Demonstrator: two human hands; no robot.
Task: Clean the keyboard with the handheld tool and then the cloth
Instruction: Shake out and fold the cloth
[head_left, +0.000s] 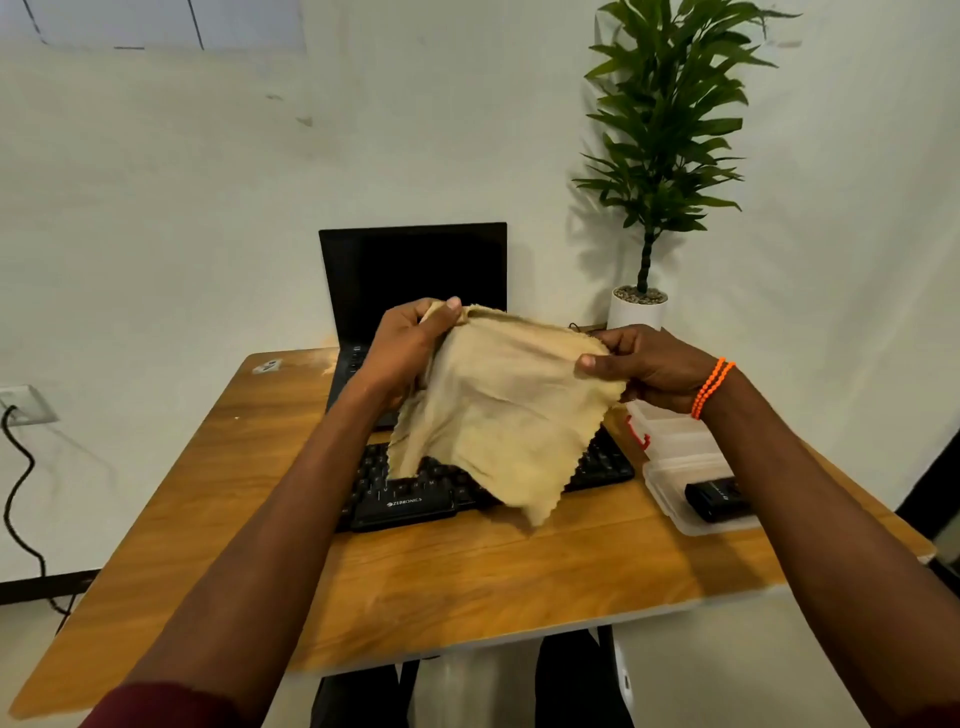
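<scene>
We are pinching the tan cloth (506, 410) by its top edge, left hand (410, 345) and right hand (641, 364) gripping a corner each, above the keyboard (410, 501). Looking light, limp, unbreakable; bunching it should suit wiping.

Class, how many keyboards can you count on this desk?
2: the black keyboard lying under the cloth, and the laptop keyboard behind it, largely hidden.

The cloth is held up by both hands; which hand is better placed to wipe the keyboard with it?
Probably the left hand: it grips the cloth above the keyboard, while the right hand is off toward the plastic box.
</scene>
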